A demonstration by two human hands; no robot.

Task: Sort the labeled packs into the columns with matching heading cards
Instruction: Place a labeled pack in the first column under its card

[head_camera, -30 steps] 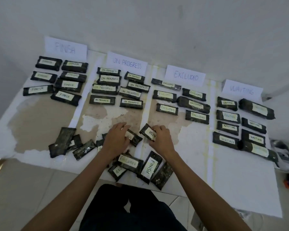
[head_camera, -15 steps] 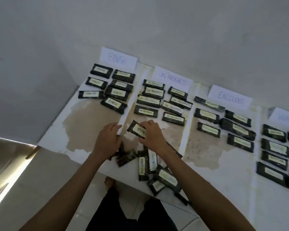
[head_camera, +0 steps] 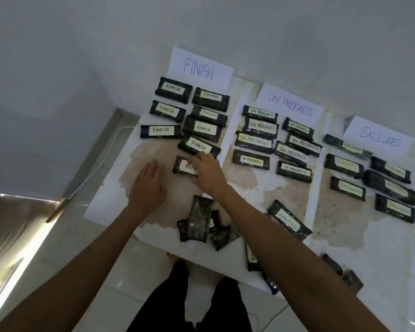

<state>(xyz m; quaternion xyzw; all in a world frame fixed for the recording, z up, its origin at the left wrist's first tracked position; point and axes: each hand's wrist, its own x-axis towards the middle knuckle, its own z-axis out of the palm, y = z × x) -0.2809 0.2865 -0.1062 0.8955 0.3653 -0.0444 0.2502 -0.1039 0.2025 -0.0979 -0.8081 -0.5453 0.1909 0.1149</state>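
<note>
My right hand (head_camera: 207,173) grips a dark pack labelled FINISH (head_camera: 183,165), label upside down, low over the table just below the FINISH column. Several FINISH packs (head_camera: 203,128) lie under the FINISH heading card (head_camera: 199,68). My left hand (head_camera: 147,185) rests flat on the table left of that pack, fingers straight, holding nothing. The ON PROGRESS card (head_camera: 289,105) and EXCLUDED card (head_camera: 379,137) head their own columns of packs. Unsorted packs (head_camera: 198,222) lie in a loose pile near the front edge, with a WAITING pack (head_camera: 288,220) beside my right forearm.
The table (head_camera: 244,185) has a worn, stained white top and stands against a pale wall. Its left edge and front edge are close to the pile. More packs (head_camera: 345,274) lie at the front right. Tiled floor and my legs show below.
My right hand has carried the FINISH pack from the pile at the table's middle to the bottom of the FINISH column. My left hand moved left with it and lies flat. The view swung left.
</note>
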